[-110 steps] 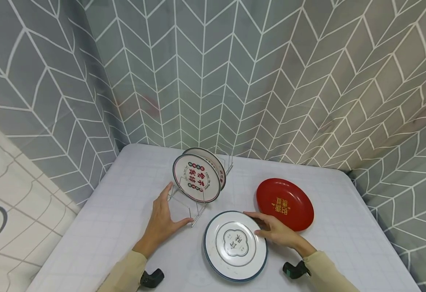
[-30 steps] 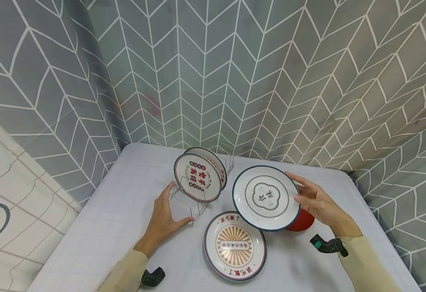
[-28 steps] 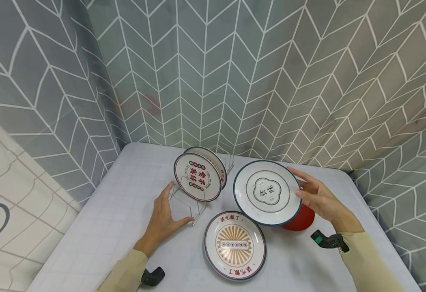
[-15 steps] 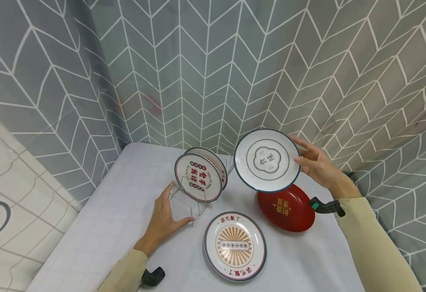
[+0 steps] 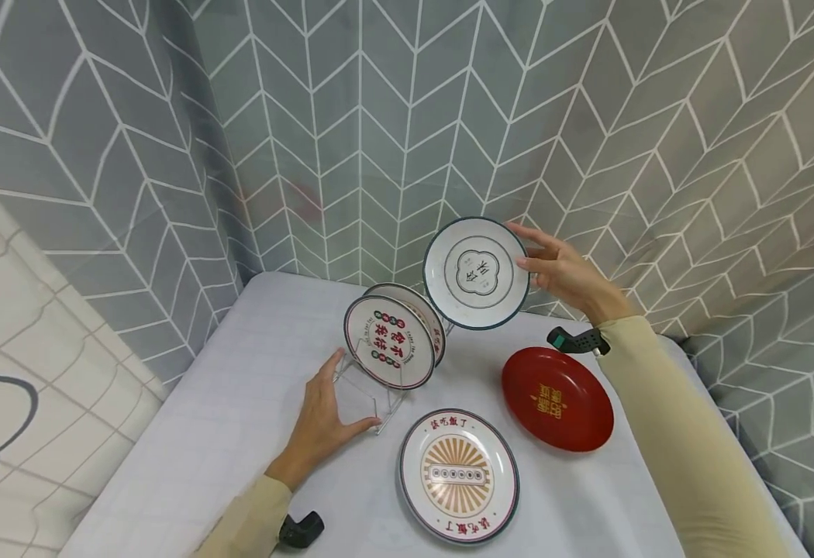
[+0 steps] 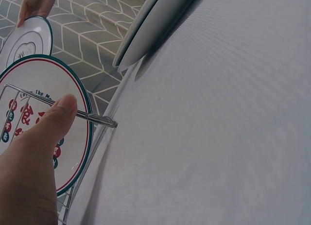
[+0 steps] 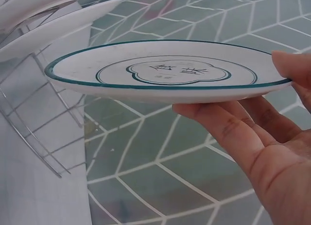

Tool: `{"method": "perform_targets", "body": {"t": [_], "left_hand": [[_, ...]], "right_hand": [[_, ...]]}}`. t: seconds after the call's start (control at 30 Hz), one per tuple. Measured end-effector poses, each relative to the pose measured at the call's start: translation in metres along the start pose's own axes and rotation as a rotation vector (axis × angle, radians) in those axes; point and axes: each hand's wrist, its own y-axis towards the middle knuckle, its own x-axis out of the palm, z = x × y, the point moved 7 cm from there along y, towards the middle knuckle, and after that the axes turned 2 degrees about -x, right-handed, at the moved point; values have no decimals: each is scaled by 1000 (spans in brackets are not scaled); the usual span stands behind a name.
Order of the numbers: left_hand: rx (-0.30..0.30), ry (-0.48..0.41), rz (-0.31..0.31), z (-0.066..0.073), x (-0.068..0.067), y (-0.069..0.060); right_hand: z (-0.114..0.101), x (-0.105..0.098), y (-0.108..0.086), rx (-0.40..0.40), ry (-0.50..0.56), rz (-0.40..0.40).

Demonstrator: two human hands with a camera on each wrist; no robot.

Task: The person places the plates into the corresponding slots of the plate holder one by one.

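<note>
My right hand point(image 5: 563, 271) pinches the rim of a white plate with a dark green edge point(image 5: 477, 273), thumb on its face and fingers beneath in the right wrist view. The plate hangs above the right back of a wire rack point(image 5: 389, 403). Two plates stand upright in the rack, the front one point(image 5: 389, 342) with red characters. My left hand point(image 5: 319, 422) is at the rack's front end; in the left wrist view its thumb point(image 6: 60, 113) presses on the wire and its other fingers are hidden.
A plate with an orange sunburst point(image 5: 459, 477) lies on the white-covered table point(image 5: 191, 457), right of the rack's front. Beyond it to the right lies a red oval plate with gold characters point(image 5: 557, 398). A patterned curtain point(image 5: 393, 139) hangs behind the table.
The right hand has lifted the green-edged plate off the sunburst plate, raised it, then carried it back and left toward the rack. The left hand has stayed at the rack.
</note>
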Motion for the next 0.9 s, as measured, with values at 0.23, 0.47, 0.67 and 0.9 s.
{"method": "perform_targets", "body": {"t": [0.23, 0.47, 0.67, 0.9], "left_hand": [[-4, -7, -7, 1, 1, 2], [22, 5, 16, 2, 0, 1], [30, 18, 26, 0, 1, -1], [15, 5, 17, -1, 1, -2]], "right_hand": [[16, 13, 15, 17, -75, -2], [39, 38, 27, 71, -139, -39], [52, 64, 38, 51, -84, -116], [69, 87, 46, 53, -136, -165]]}}
